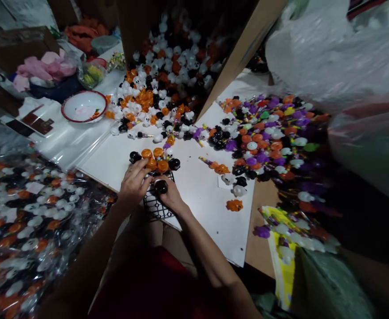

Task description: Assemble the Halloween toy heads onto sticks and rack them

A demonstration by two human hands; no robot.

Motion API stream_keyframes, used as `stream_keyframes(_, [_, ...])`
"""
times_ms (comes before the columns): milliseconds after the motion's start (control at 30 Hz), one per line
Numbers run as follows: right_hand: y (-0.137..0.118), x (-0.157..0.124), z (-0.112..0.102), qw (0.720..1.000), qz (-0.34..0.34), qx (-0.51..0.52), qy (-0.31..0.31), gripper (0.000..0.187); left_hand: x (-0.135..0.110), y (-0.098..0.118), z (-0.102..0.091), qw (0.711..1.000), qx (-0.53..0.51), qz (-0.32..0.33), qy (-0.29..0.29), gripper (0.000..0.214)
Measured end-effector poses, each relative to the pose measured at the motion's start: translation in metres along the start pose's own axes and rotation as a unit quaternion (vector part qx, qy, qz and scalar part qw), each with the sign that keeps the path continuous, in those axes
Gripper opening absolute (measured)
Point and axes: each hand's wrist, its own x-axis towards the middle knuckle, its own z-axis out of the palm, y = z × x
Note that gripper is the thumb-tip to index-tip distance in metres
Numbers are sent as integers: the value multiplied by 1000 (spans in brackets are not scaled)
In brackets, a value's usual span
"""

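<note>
The right hand [167, 193] grips a small black toy [161, 187] over a black plastic grid [156, 204], the left hand [132, 186] curls against an orange pumpkin toy [151, 164], and a slip could scatter the toys across the white board [207, 212].

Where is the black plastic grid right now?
In the head view, the black plastic grid lies at the near edge of the white sheet, beneath the left hand and right hand, just below a cluster of orange and black toys.
</note>
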Motion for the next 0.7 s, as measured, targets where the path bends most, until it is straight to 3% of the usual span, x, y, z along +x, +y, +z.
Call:
stream_keyframes(100, [-2,0,0,995,-19,-89,-47,26,-2,-2,1,1000,-5,10,4,23])
stream_keyframes(233, [-15,6,9,974,39,-205,-89,25,-1,0,-1,999,-30,15,19,28])
stream_keyframes(333, [-23,12,14,963,59,-243,-99,25,2,4,-1,999,-20,26,8,27])
stream_keyframes(400, [-26,8,5,965,41,-236,-106,25,3,5,0,999,2,36,4,26])
stream_keyframes(500, [-27,-2,-37,972,13,-216,-94,26,4,4,2,999,15,33,16,22])
stream_keyframes(567, [-22,0,-79,960,64,-272,-7,30,4,2,2,999,17,34,17,22])
stream_keyframes(633, [-14,9,-119,902,160,-393,78,31,4,3,0,999,18,37,11,23])
stream_keyframes(700, [-7,19,-145,851,206,-476,81,31,6,7,-6,999,22,32,9,24])
